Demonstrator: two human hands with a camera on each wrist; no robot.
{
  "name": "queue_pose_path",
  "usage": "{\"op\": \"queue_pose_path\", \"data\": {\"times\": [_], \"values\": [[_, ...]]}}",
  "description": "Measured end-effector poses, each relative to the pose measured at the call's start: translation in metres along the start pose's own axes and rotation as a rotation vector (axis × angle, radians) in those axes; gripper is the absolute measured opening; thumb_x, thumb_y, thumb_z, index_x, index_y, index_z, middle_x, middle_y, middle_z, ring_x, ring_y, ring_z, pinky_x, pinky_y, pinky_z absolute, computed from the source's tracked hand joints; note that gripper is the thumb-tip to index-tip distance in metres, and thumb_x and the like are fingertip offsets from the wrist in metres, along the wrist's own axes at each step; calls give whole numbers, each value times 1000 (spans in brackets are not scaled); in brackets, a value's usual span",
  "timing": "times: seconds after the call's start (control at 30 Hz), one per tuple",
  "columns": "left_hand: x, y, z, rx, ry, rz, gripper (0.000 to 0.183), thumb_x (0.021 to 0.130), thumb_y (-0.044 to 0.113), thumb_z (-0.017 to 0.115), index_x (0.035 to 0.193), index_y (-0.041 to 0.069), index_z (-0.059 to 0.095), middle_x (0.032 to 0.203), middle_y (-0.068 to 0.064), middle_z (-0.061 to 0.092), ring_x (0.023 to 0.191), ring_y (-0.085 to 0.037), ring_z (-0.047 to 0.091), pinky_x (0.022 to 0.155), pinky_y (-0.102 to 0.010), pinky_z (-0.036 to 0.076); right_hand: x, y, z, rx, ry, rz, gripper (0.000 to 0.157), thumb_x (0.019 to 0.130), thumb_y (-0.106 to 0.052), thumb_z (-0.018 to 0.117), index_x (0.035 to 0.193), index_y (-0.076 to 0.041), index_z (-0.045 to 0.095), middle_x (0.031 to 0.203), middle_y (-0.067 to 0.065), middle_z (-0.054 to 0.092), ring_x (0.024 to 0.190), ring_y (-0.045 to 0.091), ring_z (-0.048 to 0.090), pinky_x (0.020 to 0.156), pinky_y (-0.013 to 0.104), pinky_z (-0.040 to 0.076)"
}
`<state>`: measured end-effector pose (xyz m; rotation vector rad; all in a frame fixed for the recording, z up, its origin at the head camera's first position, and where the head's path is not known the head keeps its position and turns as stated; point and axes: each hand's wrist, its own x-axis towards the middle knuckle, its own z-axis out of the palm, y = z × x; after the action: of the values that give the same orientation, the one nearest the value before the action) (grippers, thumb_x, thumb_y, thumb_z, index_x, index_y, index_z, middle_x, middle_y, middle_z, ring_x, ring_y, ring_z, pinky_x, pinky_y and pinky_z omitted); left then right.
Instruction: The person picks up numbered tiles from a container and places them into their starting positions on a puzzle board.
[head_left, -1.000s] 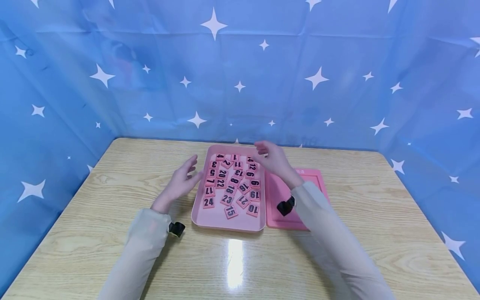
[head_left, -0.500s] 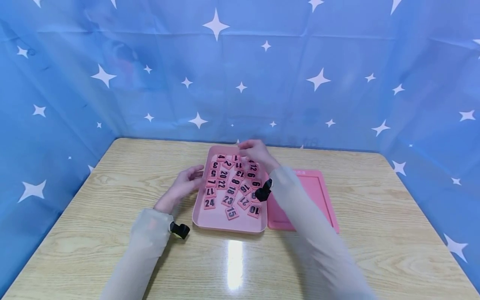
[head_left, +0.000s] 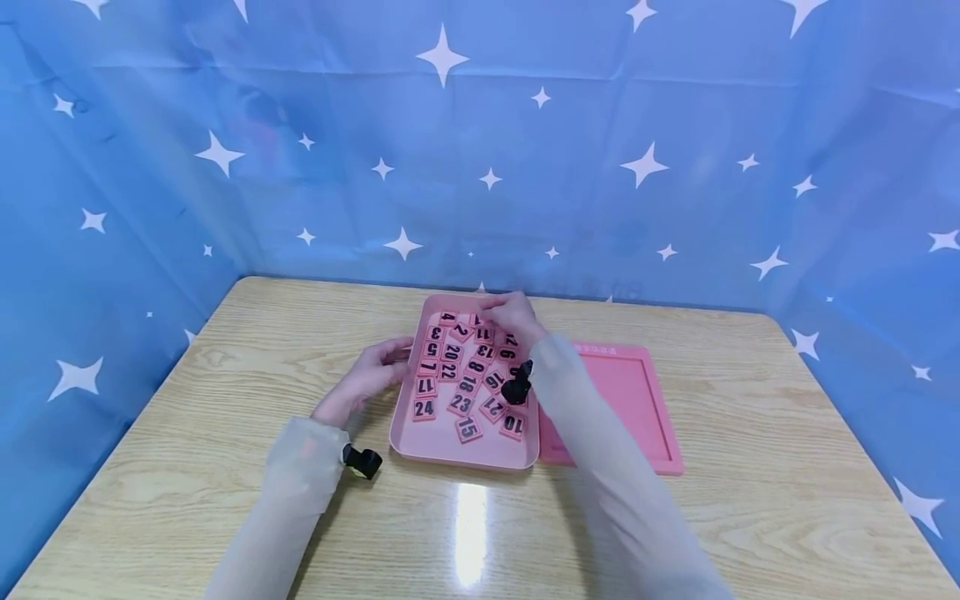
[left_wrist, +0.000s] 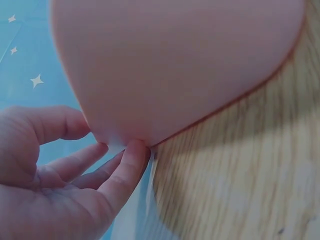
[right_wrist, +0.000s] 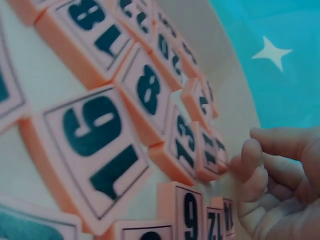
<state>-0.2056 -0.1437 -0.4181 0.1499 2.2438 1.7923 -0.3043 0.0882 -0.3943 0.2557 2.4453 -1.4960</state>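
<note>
A person works with both hands at a pink tray (head_left: 438, 451) on a wood-grain table (head_left: 780, 433), where number tiles (head_left: 423, 409) lie face up at various angles, most of them toward the middle and far end. The left hand (head_left: 365, 377), its fingers loosely bent, rests its fingertips against the outside of the tray's left wall without closing on it. The right hand (head_left: 513, 316) reaches over the far end with bent fingers at the 1 tile (head_left: 476, 320), which lies near the far wall; whether it grasps the tile cannot be told. A pink frame (head_left: 617, 400) lies flat just right of the tray, partly hidden by the right sleeve (head_left: 600, 442), and a blue curtain (head_left: 480, 117) printed with white stars hangs behind the table
</note>
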Motion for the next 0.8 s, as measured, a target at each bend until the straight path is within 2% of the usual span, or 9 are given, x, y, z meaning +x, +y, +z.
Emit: {"op": "queue_pose_path", "data": {"times": [0.13, 0.33, 0.5, 0.7, 0.8], "values": [[0, -1, 0, 4, -2, -3, 55, 87, -5, 48, 140, -7, 33, 134, -30, 44, 122, -40, 44, 96, -38, 46, 1, 4, 3, -116, 32, -45, 26, 85, -14, 67, 111, -15, 71, 115, 4, 64, 104, 19, 55, 91, 35, 46], [2, -1, 2, 3, 10, -9, 54, 88, -3, 50, 140, -7, 35, 133, -30, 45, 121, -39, 45, 95, -37, 47, -3, 6, 5, -218, 47, -119, 25, 85, -13, 67, 109, -15, 70, 110, 3, 65, 99, 19, 58, 88, 38, 48], [2, -1, 3, 2, 11, -9, 53, 90, -1, 49, 140, -6, 35, 134, -30, 45, 122, -38, 45, 95, -37, 46, -3, 8, 8, -328, 79, -182, 25, 85, -12, 67, 110, -15, 70, 110, 3, 66, 102, 20, 58, 89, 39, 49], [1, -1, 2, -16, 8, -12, 52, 90, -1, 49, 140, -6, 35, 134, -30, 44, 122, -38, 44, 96, -37, 46, -1, 9, 8, -372, 78, -197, 25, 84, -13, 68, 109, -15, 70, 107, 1, 66, 98, 19, 58, 87, 38, 49], [1, -2, 2, -18, 10, -19, 53, 90, -1, 50, 141, -6, 34, 134, -29, 44, 123, -38, 44, 97, -37, 46, -2, 10, 8, -398, 69, -218, 21, 85, -12, 68, 105, -16, 71, 101, 0, 66, 91, 17, 58, 80, 34, 51]]}}
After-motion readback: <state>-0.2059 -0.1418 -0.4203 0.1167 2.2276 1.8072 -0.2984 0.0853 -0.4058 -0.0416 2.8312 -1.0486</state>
